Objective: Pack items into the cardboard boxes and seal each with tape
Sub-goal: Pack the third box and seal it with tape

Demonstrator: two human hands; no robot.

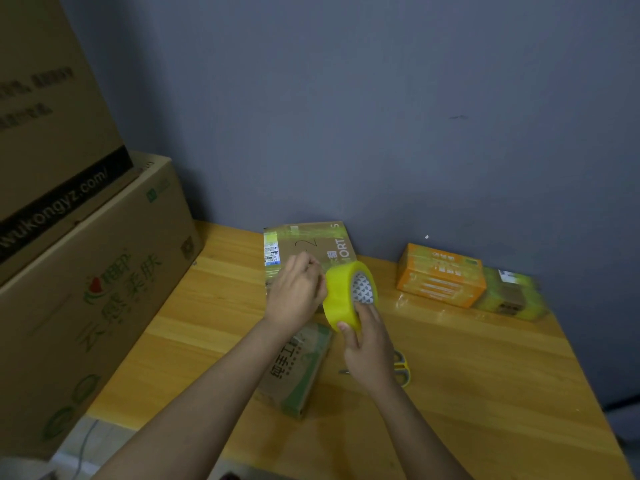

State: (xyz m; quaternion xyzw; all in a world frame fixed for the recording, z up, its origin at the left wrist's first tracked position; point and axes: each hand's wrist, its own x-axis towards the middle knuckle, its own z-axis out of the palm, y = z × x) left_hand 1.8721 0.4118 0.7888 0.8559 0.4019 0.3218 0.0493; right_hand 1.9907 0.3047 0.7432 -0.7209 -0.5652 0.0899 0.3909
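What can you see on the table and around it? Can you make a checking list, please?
Surface: wooden table, yellowish top.
Job's things: yellow tape roll held up; small box lying under the arms; flat taped box by the wall.
Clutter: orange box, taped parcel, scissors partly hidden.
Grips: right hand holds the roll; left hand pinches at its edge.
Cables: thin cord on the floor, lower left.
Surroundings: grey-blue wall; big stacked cartons at left.
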